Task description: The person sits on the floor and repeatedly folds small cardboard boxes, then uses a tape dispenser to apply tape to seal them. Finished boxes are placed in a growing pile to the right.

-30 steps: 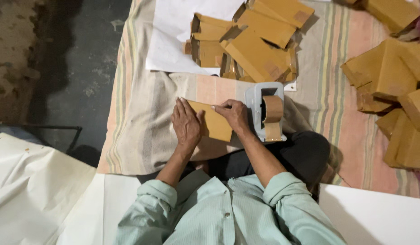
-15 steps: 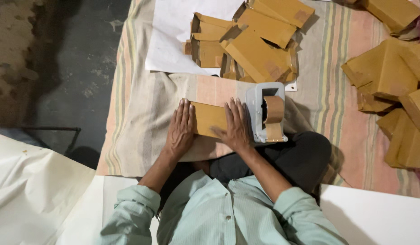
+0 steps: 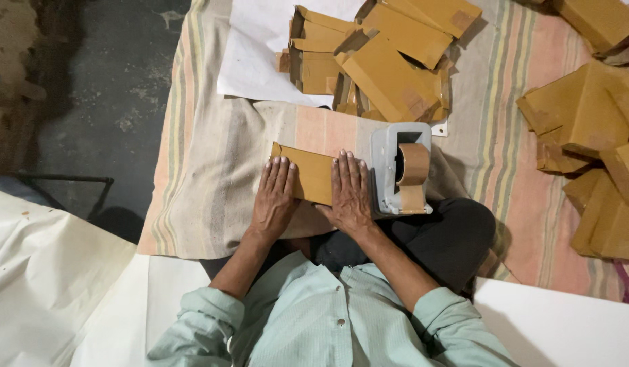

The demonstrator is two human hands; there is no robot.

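Observation:
A flat brown cardboard box (image 3: pixel 312 171) lies on the striped cloth (image 3: pixel 212 170) in front of me. My left hand (image 3: pixel 275 197) presses flat on its left part, fingers spread. My right hand (image 3: pixel 349 194) presses flat on its right part, next to a grey tape dispenser (image 3: pixel 399 170) with a roll of brown tape. Neither hand grips anything; both palms rest on the box.
A heap of folded brown boxes (image 3: pixel 382 61) lies on a white sheet (image 3: pixel 250 54) beyond the dispenser. More brown boxes (image 3: pixel 593 136) are piled at the right. White sheets (image 3: pixel 49 285) lie at the lower left and lower right. Dark floor (image 3: pixel 90 102) is at the left.
One second ago my hands were folding the box with bent fingers. Now both lie flat side by side on it, and the box rests flatter on the cloth.

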